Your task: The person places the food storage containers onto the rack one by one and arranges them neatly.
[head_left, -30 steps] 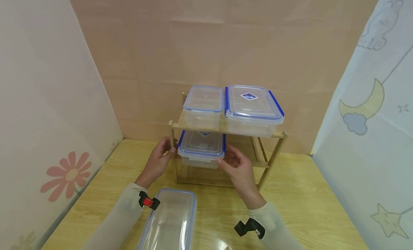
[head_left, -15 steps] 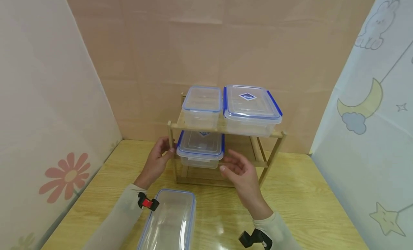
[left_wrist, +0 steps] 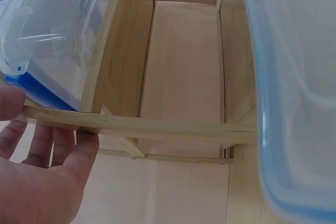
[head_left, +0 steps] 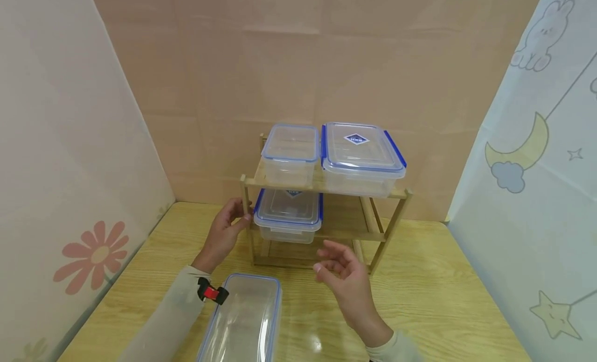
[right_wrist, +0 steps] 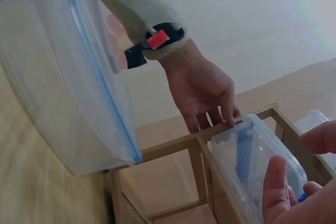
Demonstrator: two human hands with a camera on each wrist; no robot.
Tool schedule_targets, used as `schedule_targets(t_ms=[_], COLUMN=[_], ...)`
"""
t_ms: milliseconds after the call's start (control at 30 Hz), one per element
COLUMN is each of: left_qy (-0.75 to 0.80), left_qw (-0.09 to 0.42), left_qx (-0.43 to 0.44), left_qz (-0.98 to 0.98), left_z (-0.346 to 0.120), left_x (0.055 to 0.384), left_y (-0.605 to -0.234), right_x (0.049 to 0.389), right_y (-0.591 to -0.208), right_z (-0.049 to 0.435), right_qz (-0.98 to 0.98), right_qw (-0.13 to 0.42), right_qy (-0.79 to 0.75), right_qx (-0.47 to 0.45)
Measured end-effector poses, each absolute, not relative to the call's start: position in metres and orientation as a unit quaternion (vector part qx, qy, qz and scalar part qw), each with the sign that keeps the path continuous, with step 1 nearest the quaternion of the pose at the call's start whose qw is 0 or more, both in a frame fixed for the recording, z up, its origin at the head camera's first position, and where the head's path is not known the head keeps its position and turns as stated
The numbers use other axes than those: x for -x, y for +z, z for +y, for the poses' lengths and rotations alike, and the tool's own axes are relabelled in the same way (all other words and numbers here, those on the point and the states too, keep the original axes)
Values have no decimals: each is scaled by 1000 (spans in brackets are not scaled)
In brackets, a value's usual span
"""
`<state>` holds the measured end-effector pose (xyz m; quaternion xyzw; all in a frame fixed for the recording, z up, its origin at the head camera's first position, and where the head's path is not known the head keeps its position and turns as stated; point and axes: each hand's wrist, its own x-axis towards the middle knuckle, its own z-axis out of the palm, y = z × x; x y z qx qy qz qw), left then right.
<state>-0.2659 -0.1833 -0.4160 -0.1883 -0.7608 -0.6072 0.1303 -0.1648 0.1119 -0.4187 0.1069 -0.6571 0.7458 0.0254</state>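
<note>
My left hand [head_left: 223,231] grips the front left post of a wooden rack [head_left: 396,217]. In the left wrist view its thumb and fingers [left_wrist: 81,153] lie on either side of that post. Beside it, on the middle shelf, sits a clear food container [head_left: 289,211] with blue side clips and a diamond label. My right hand [head_left: 347,279] hovers in front of the rack with loosely bent fingers and nothing in them. In the right wrist view its fingers [right_wrist: 275,179] overlap the shelf container. A long clear container [head_left: 242,320] with a blue-edged lid lies on the table near my left forearm.
On the top shelf stand a smaller clear container [head_left: 291,149] at left and a larger one [head_left: 361,149] with blue clips at right. The wooden table [head_left: 448,300] is bounded by a brown back wall [head_left: 298,56] and pale decorated side walls.
My right hand has let go of the middle-shelf container's right side and drawn back toward me and down. The left hand stays at the post, and the container stays on the shelf.
</note>
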Motion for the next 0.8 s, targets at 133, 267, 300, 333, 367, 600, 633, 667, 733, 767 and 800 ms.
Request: schedule_targets(t_ms=[133, 267, 300, 333, 367, 600, 633, 667, 733, 767, 800], left_qy=[-614, -613, -613, -613, -614, -608, -607, -607, -608, -609, -610], left_qw=[123, 119, 118, 117, 115, 104, 104, 103, 102, 102, 102], left_qx=[185, 184, 183, 183, 183, 175, 175, 174, 174, 175, 175], left_qz=[-758, -760, -760, -760, -759, -767, -769, -769, -768, -767, -766], left_z=[-184, -184, -184, -184, -184, -186, -186, -186, -186, -186, -186], left_x=[266, 267, 267, 267, 268, 266, 266, 265, 265, 265, 265], left_y=[-415, -415, -416, -416, -416, -417, -417, -416, -416, -416, -416], right_x=[159, 154, 153, 151, 150, 139, 137, 135, 132, 130, 129], right_y=[-428, -438, -440, -441, -443, -457, -460, -462, -468, -471, -474], right_z=[108, 105, 104, 103, 103, 95, 94, 93, 91, 90, 89], right_qz=[-656, -658, -658, -660, -660, -661, -663, -664, -670, -673, -673], right_qw=[7, -11, -15, -17, -20, -57, -67, -76, -88, -93, -98], right_qy=[746, 745, 744, 743, 743, 741, 739, 737, 731, 727, 726], right_qx=[-110, -111, -111, -112, -113, -108, -103, -100, -99, -99, -100])
